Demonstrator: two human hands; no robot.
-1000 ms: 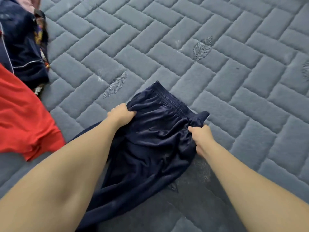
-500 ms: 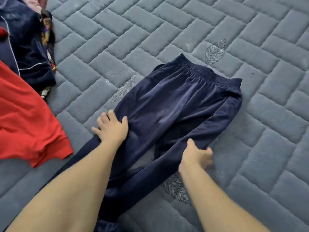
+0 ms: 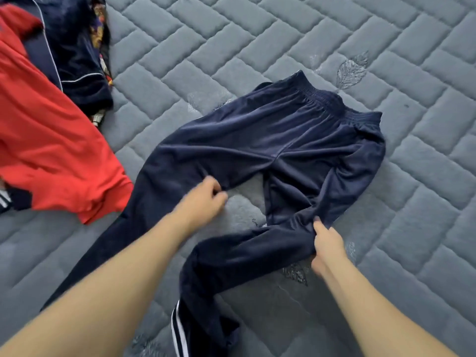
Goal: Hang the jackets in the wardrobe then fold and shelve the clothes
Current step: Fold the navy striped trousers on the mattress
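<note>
The right hand (image 3: 325, 247) is curled round a bunched fold of the right leg of the navy track trousers (image 3: 270, 140), with the thumb on top of the cloth. The left hand (image 3: 203, 199) is blurred; its fingers are bent at the inner edge of the left leg, just below the crotch, and whether cloth is pinched cannot be told. The trousers are spread front-up in the middle of the quilted grey mattress (image 3: 309, 34), waistband toward its far side, legs parted and trailing toward the near edge, where white side stripes show. A red garment (image 3: 51, 140) and a dark heap (image 3: 74, 52) are piled at the left edge. The folding step appears to be in hand, the trousers being laid out and smoothed. Next, one leg would likely be drawn across onto the other, seams aligned, before folding lengthwise
</note>
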